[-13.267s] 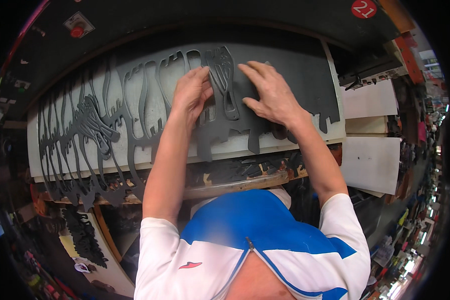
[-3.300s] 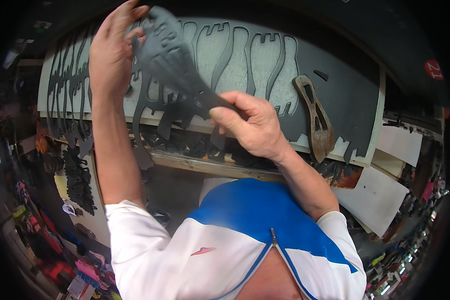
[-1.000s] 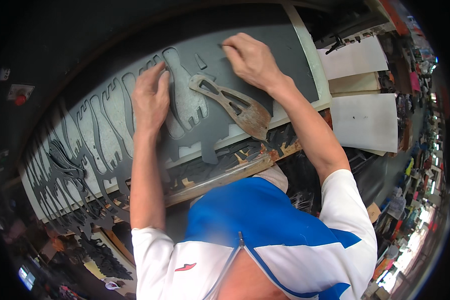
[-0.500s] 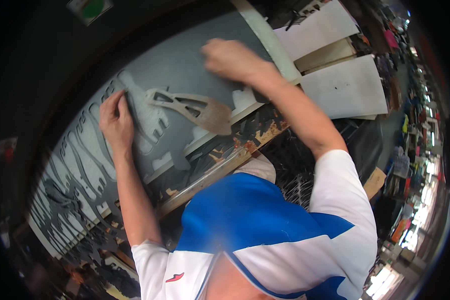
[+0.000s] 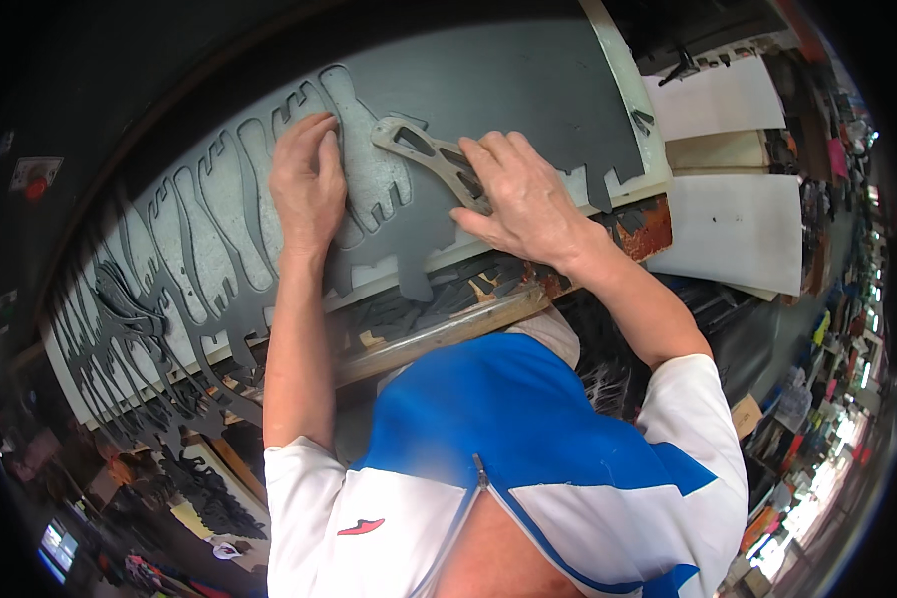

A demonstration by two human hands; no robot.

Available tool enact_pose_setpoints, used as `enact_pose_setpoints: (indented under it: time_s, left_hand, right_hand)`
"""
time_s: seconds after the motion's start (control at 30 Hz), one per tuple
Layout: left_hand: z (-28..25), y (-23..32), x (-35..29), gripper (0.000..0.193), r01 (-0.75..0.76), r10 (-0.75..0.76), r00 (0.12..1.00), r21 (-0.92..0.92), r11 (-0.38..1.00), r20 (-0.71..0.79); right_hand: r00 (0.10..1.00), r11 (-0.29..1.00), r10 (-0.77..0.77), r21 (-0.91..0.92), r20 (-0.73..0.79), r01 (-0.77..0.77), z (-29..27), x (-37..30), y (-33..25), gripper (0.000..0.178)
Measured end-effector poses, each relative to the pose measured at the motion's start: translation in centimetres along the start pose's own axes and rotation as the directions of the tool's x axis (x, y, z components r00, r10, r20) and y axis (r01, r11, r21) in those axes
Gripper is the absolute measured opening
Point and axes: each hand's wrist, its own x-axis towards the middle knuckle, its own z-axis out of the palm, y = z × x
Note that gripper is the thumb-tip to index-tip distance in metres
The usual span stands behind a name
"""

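Near the middle of the grey sheet [image 5: 508, 85], my right hand [image 5: 528, 199] grips the wide end of a metal cutting die [image 5: 424, 154]. Its narrow end, with long openings, points to the left; fingers and palm cover the rest. My left hand [image 5: 307, 184] rests to the left of the die, over the cut-out part of the sheet. Its fingers are loosely bent, the thumb a little apart from them, and nothing shows between them. Shaped gaps in the sheet around it bare a pale board [image 5: 231, 194], with thin grey strips left between them.
Grey offcuts [image 5: 135, 309] tangle at the left. More scraps lie in a trough along the near edge, beside a wooden rail [image 5: 439, 334]. White sheets [image 5: 728, 229] are stacked at the right. A dark machine body overhangs the far side.
My right hand has come down from the far side of the sheet onto the cutting die, which lay free before. The view has shifted; my left hand stays by the cut-outs.
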Motion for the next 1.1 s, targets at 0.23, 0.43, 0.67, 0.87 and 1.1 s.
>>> enact_pose_setpoints:
  time_s: [0.23,0.43,0.67,0.87,1.1]
  left_hand:
    - [0.2,-0.2,-0.3,0.018,-0.004,0.002,0.999,-0.053,0.999,-0.050]
    - [0.0,0.9,-0.3,0.034,-0.113,0.113,0.994,0.060,0.992,0.004]
    - [2.2,2.5,0.4,0.040,-0.321,0.301,0.920,0.040,0.946,0.252]
    - [2.3,3.0,1.7,0.017,-0.359,0.346,0.916,0.032,0.933,0.201]
    - [-1.9,4.8,-5.0,0.013,-0.063,0.069,0.992,-0.065,0.996,0.102]
  right_hand:
    - [0.872,0.866,-0.475,-0.115,0.114,0.487,-5.3,3.3,1.8,0.045]
    - [0.779,0.763,-0.591,-0.171,0.208,0.624,-4.9,6.9,5.3,0.038]
    - [0.931,0.937,0.270,0.288,-0.245,-0.196,0.3,5.2,4.5,0.065]
    - [0.869,0.964,0.231,0.225,-0.437,-0.143,5.7,5.9,2.1,0.064]
    - [0.890,0.933,0.114,0.356,-0.441,0.057,5.4,6.8,1.3,0.056]
